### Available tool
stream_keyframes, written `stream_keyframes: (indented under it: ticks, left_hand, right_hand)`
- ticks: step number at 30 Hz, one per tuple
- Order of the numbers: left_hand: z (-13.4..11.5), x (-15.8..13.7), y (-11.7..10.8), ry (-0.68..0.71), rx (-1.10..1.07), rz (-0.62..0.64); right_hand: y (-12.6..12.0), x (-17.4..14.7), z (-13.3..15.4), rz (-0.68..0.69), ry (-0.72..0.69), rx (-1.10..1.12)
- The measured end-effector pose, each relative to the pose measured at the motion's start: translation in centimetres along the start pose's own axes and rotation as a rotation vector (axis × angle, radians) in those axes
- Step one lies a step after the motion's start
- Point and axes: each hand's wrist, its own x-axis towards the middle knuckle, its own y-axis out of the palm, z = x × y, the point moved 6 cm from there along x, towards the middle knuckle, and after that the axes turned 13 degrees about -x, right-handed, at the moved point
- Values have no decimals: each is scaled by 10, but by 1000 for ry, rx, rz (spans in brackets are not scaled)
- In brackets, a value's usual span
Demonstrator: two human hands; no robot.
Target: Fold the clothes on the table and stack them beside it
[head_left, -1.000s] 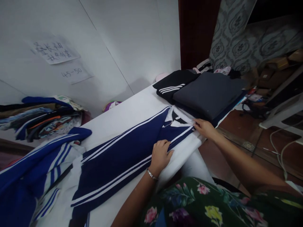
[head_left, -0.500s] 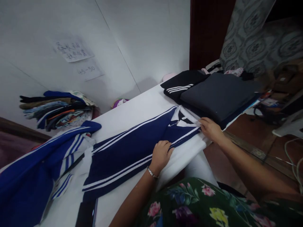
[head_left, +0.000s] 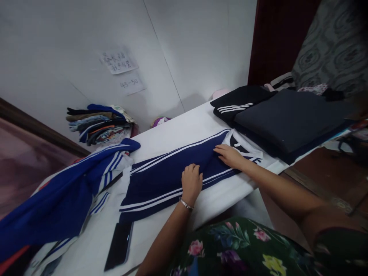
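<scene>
A folded navy shirt (head_left: 161, 178) with white stripes along both long sides lies on the white table, its white collar towards the right. My left hand (head_left: 191, 183), a bracelet at its wrist, rests on the shirt near the stripes of the front edge. The fingers are bent a little and press down on the cloth without gripping it. Close to the collar, my right hand (head_left: 230, 156) lies on the shirt with its fingers stretched out to the left. Neither hand holds anything.
A black phone (head_left: 119, 245) lies at the shirt's lower left corner. Crumpled blue garments (head_left: 66, 203) spread over the left end. Behind them stands a stack of folded clothes (head_left: 100, 122). Dark grey folded clothing (head_left: 290, 115) and black striped clothing (head_left: 238, 99) occupy the right end.
My right hand has let go of the collar edge and moved left onto the shirt's body. My left hand remains on the shirt. The camera view has swung left, showing more of the phone.
</scene>
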Motion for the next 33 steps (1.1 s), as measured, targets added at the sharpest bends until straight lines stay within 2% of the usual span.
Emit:
stream_keyframes:
  ticks: [4,9,12,14,18,21,24,28,31,33]
  left_hand:
    - [7,3,5,-48,-10,73]
    - [13,1,6,-15,-115,141]
    - [19,3,-4,22,-254,160]
    - [29,11,-17,10,-317,109]
    - [67,38,-42,-79,-230,-21]
    - [108,55,-46,-192,-96,-11]
    - [150,57,-42,-330,7,24]
    - [183,46,-31,-409,32,58]
    - [195,42,-29,-404,17,78]
    - [207,43,-37,-416,39,65]
  right_hand:
    - [14,21,3,89,-80,-48]
    - [23,22,0,136,-66,-96]
    - [23,23,1,138,-23,-116]
    - [22,30,4,134,3,-109]
    - [16,60,23,76,-30,-52]
    - [19,87,38,64,-65,-39]
    - [33,103,46,113,-54,-60]
    - [68,101,44,289,28,-91]
    - [83,93,42,302,40,-112]
    - [87,90,41,293,41,-123]
